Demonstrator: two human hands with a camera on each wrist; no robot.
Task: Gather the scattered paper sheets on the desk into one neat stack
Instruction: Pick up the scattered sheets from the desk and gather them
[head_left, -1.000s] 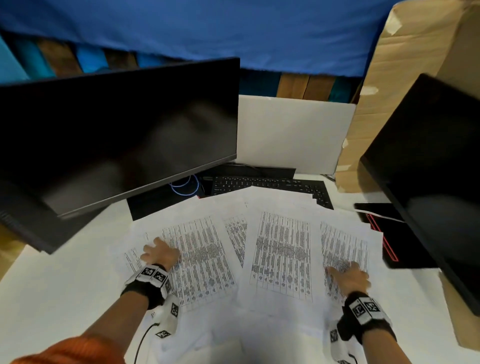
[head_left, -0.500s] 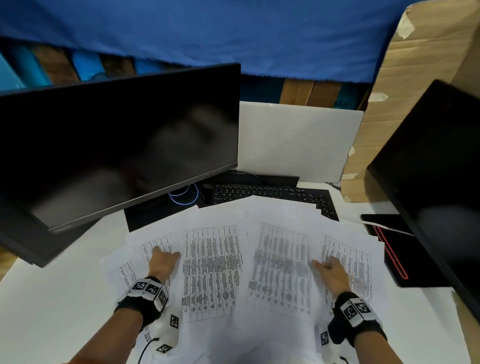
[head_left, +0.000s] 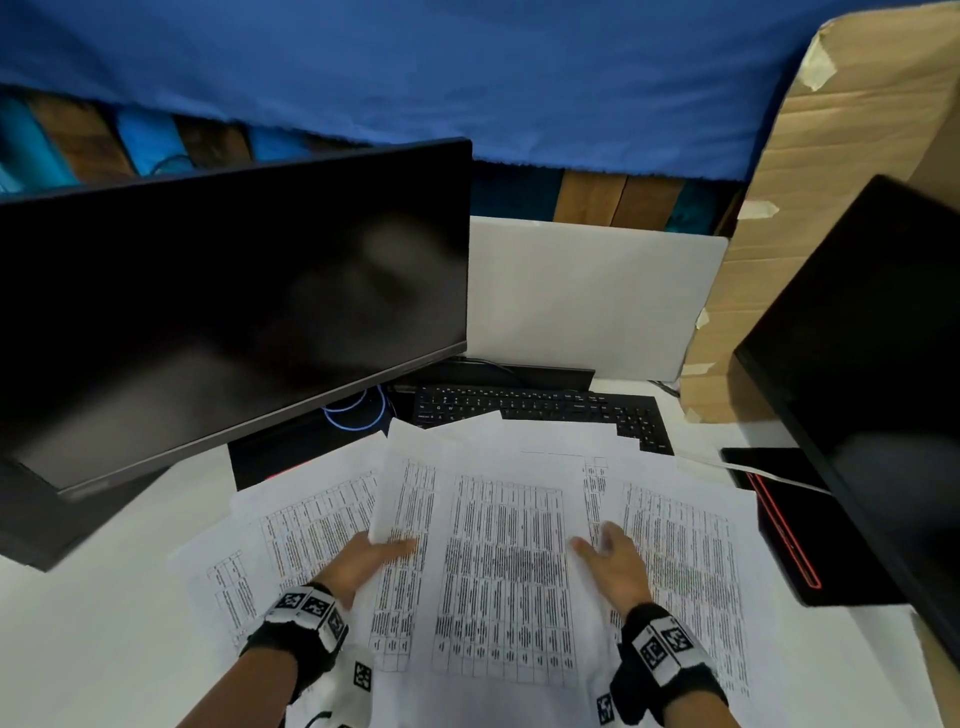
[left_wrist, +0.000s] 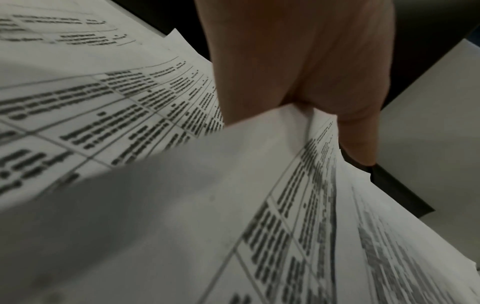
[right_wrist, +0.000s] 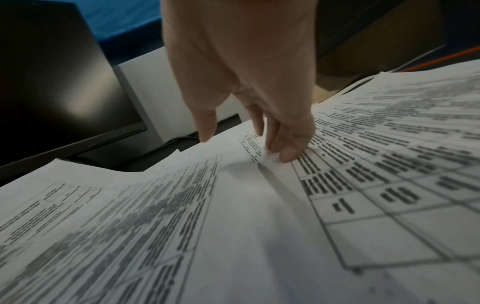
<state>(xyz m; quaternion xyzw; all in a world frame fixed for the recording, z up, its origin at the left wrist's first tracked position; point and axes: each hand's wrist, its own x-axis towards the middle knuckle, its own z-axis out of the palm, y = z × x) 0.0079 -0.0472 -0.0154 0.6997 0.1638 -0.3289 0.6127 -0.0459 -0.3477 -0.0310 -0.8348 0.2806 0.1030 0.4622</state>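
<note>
White desk, dark tilted monitor at left, second dark monitor at right, black keyboard between them, white panel behind, blue cloth above, taped cardboard at right

White paper sheets printed with black gridded tables of dense, small text, spread over a white desk. Black wristbands carrying white blocks with black square-patterned markers on the left hand and the right hand. Glossy black monitor with a thin grey lower edge; a second black monitor at right. Black keyboard with pale key legends. Blue cable loop. Plain white board. Brown cardboard patched with beige tape. Black flat item edged with a red line. Deep blue cloth above brown and teal planks.
</note>
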